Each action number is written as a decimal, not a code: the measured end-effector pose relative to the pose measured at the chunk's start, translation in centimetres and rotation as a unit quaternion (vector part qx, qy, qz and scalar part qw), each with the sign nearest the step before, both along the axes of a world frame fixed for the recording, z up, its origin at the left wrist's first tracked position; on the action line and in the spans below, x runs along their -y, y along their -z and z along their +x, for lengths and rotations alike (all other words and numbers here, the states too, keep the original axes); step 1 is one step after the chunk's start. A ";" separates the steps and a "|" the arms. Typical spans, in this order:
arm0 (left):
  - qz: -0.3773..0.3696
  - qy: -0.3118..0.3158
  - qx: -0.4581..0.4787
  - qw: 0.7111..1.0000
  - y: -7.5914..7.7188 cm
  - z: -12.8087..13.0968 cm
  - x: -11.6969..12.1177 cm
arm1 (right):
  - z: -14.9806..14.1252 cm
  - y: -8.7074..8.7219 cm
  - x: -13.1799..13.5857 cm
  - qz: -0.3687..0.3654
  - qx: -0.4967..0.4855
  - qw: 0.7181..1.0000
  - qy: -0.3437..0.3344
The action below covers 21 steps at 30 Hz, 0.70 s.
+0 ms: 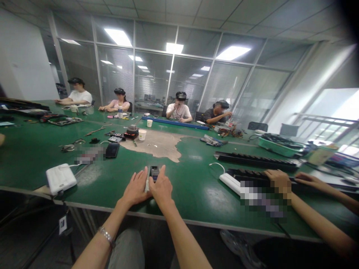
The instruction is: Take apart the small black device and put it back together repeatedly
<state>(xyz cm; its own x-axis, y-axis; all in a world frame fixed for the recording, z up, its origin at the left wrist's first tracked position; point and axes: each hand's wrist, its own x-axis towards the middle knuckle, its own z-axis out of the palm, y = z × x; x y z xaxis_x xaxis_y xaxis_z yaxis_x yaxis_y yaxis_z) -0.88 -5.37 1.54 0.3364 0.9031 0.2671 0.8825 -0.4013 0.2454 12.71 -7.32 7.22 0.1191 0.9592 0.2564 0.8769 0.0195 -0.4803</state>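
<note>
A small black box-shaped device (154,171) stands on the green table just in front of me, its exact kind unclear. My left hand (136,188) rests at its left side with the fingers stretched forward, a metal bracelet on that wrist. From the right, my right hand (163,186) has its thumb and index finger either side of the device, the index finger pointing forward. The lower part of the device is hidden behind my hands, which come close together at the thumbs.
Left lie a white power bank (61,178) and a phone (112,150). A white power strip (230,184) and black slotted bars (256,160) lie right, beside another person's hands (277,181). Paper cups (142,135) stand farther back. Several people sit along the far side of the table (193,157).
</note>
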 end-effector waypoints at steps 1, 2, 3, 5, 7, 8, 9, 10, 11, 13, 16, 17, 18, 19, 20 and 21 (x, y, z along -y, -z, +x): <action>0.000 0.001 -0.002 1.000 0.0 0.0 0.0 | 0.0 0.1 0.0 -0.001 0.007 1.000 0.001; 0.000 0.000 -0.003 1.000 0.0 0.0 0.0 | 0.0 0.2 0.1 -0.001 0.013 1.000 0.001; -0.001 -0.001 -0.004 1.000 0.0 0.0 0.0 | 0.0 0.3 0.2 -0.002 0.017 1.000 0.000; -0.002 -0.004 -0.007 1.000 0.0 0.0 0.0 | 0.1 0.3 0.2 -0.009 0.017 1.000 0.001; -0.004 -0.005 -0.009 1.000 0.0 0.0 0.0 | 0.1 -0.1 0.2 -0.012 0.005 1.000 0.004; -0.004 -0.004 -0.009 1.000 0.0 0.0 0.0 | 0.1 -0.5 0.2 -0.009 -0.003 1.000 0.006; -0.004 -0.002 -0.010 1.000 0.0 0.0 0.0 | 0.1 -0.9 0.2 -0.002 -0.012 1.000 0.009; -0.004 -0.001 -0.010 1.000 0.0 0.0 -0.1 | 0.2 -1.4 0.2 0.008 -0.021 1.000 0.011; -0.003 0.000 -0.010 1.000 0.0 0.0 -0.1 | 0.4 -1.9 0.2 0.019 -0.029 0.999 0.015; -0.001 -0.002 -0.008 1.000 0.0 0.0 -0.1 | 1.0 -2.7 0.2 0.044 -0.042 0.998 0.025; 0.006 -0.010 -0.004 1.000 0.2 0.2 -0.2 | 2.8 -2.9 0.2 0.078 -0.047 0.995 0.048; 0.008 -0.012 -0.003 1.000 0.3 0.2 -0.3 | 3.6 -2.6 0.2 0.084 -0.045 0.994 0.055; 0.010 -0.013 -0.004 1.000 0.3 0.2 -0.3 | 4.4 -2.1 0.2 0.086 -0.042 0.994 0.062; 0.011 -0.013 -0.005 1.000 0.3 0.3 -0.3 | 5.2 -1.5 0.2 0.082 -0.038 0.993 0.069; 0.012 -0.013 -0.005 1.000 0.4 0.3 -0.3 | 5.9 -0.9 0.1 0.077 -0.035 0.993 0.079; 0.012 -0.013 -0.007 1.000 0.4 0.3 -0.3 | 6.6 -0.2 0.1 0.075 -0.030 0.993 0.086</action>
